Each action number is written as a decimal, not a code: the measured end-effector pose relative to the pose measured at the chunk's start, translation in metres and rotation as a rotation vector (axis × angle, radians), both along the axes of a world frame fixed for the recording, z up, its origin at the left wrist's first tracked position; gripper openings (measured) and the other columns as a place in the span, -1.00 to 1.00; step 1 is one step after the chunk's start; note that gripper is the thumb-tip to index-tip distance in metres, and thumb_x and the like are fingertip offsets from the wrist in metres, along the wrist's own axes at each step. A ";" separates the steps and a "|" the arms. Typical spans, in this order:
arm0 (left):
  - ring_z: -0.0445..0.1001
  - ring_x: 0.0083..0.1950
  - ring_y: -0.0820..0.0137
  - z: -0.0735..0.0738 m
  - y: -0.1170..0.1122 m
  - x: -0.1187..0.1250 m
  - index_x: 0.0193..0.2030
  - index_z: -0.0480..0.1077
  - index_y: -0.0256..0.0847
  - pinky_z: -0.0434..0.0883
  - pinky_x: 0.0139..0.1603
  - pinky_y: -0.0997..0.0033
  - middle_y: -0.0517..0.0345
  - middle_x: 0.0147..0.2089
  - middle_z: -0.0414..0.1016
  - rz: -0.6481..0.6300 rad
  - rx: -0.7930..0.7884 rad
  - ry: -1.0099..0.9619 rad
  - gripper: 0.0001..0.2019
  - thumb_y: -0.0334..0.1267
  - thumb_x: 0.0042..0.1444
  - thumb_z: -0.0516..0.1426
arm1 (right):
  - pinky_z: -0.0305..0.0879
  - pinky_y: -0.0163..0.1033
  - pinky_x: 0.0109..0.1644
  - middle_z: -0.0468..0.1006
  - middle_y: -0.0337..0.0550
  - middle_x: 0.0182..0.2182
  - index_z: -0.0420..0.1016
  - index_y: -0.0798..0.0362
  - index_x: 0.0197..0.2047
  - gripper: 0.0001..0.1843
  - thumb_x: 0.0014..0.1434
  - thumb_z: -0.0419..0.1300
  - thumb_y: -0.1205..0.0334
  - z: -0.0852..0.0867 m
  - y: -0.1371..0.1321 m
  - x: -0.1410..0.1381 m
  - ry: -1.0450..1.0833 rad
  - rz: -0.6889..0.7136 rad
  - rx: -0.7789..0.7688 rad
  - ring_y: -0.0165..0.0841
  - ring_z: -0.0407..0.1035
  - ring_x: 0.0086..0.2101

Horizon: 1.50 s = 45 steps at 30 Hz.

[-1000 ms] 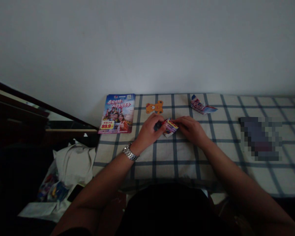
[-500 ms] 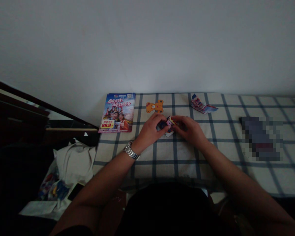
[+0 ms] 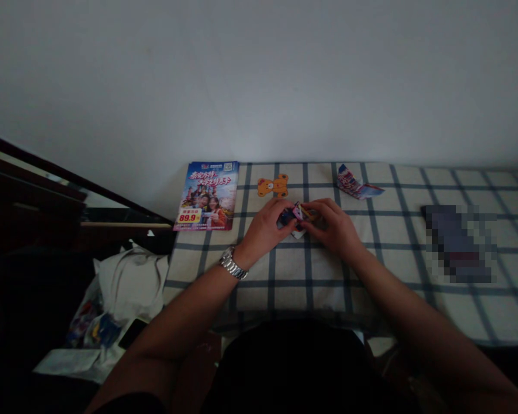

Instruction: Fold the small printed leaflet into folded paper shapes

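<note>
Between my two hands is a small folded piece of printed paper (image 3: pixel 299 211), pink, yellow, white and dark blue. My left hand (image 3: pixel 271 223) grips its left side, fingers curled over the far edge and thumb at the near side. From the right, my right hand (image 3: pixel 331 225) pinches it between thumb and fingers. The fingers hide much of its shape. Just beyond my left hand lies an orange teddy bear cutout (image 3: pixel 273 186). A creased, folded flyer (image 3: pixel 356 185) stands partly upright farther back, right of my right hand.
A stack of printed flyers (image 3: pixel 208 198) lies at the back left of the checked cloth (image 3: pixel 323 276). Toward the right is a dark, pixelated flat object (image 3: pixel 457 244). White bags (image 3: pixel 132 282) sit below on the left, and a wall (image 3: pixel 285 80) rises behind.
The pink and yellow part of the folded paper has tilted and shows less of its face. My right fingers have shifted slightly over it; both hands stay in nearly the same place.
</note>
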<state>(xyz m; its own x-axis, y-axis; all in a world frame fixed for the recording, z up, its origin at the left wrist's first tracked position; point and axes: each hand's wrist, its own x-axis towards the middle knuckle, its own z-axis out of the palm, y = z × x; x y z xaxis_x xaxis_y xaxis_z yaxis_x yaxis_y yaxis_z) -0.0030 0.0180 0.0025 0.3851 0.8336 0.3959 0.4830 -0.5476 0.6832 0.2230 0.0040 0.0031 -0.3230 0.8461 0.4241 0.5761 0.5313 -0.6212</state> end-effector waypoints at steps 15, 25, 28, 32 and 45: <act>0.53 -0.02 0.31 -0.002 -0.001 0.003 -0.02 0.40 -0.14 0.52 0.04 0.25 0.13 -0.06 0.51 0.053 0.003 0.013 -0.83 -0.42 0.31 0.24 | 0.56 0.07 0.09 0.59 0.04 0.03 0.49 -0.11 0.28 -0.62 0.42 0.23 0.18 -0.001 -0.002 -0.006 -0.140 -0.023 0.082 -0.06 0.54 0.00; 0.53 -0.07 0.34 -0.001 -0.002 0.003 -0.08 0.41 -0.17 0.49 -0.01 0.30 0.13 -0.09 0.53 0.101 -0.032 0.001 -0.93 -0.41 0.37 0.18 | 0.57 0.07 0.12 0.62 0.03 0.10 0.44 -0.10 0.32 -0.59 0.45 0.14 0.28 0.000 -0.005 -0.004 -0.232 -0.024 0.108 -0.07 0.55 0.04; 0.52 -0.08 0.35 0.000 -0.002 0.003 -0.09 0.41 -0.17 0.48 -0.02 0.31 0.14 -0.11 0.53 0.110 -0.031 0.000 -0.93 -0.41 0.37 0.17 | 0.57 0.07 0.11 0.59 0.04 0.14 0.46 -0.12 0.31 -0.58 0.45 0.12 0.32 -0.002 -0.004 -0.005 -0.263 -0.030 0.126 -0.06 0.54 0.05; 0.52 -0.10 0.35 0.002 -0.003 0.003 -0.08 0.41 -0.16 0.48 -0.03 0.30 0.14 -0.11 0.54 0.120 -0.033 0.001 -0.93 -0.40 0.36 0.17 | 0.57 0.10 0.10 0.55 0.01 0.19 0.47 -0.20 0.31 -0.52 0.42 0.14 0.37 -0.002 -0.004 -0.006 -0.287 -0.024 0.123 -0.06 0.52 0.04; 0.50 -0.03 0.32 0.005 -0.003 0.002 -0.09 0.40 -0.16 0.49 0.02 0.27 0.11 -0.07 0.48 0.089 0.000 0.023 -0.93 -0.41 0.36 0.18 | 0.55 0.12 0.12 0.55 0.02 0.20 0.51 -0.18 0.28 -0.64 0.48 0.15 0.21 -0.004 -0.003 -0.004 -0.258 0.013 0.146 -0.07 0.51 0.05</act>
<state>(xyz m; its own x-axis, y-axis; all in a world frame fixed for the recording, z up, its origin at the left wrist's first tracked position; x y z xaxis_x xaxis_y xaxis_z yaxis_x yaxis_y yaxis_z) -0.0006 0.0150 0.0077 0.3187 0.8649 0.3877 0.5450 -0.5019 0.6716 0.2193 0.0006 -0.0008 -0.4462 0.7771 0.4438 0.6974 0.6127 -0.3717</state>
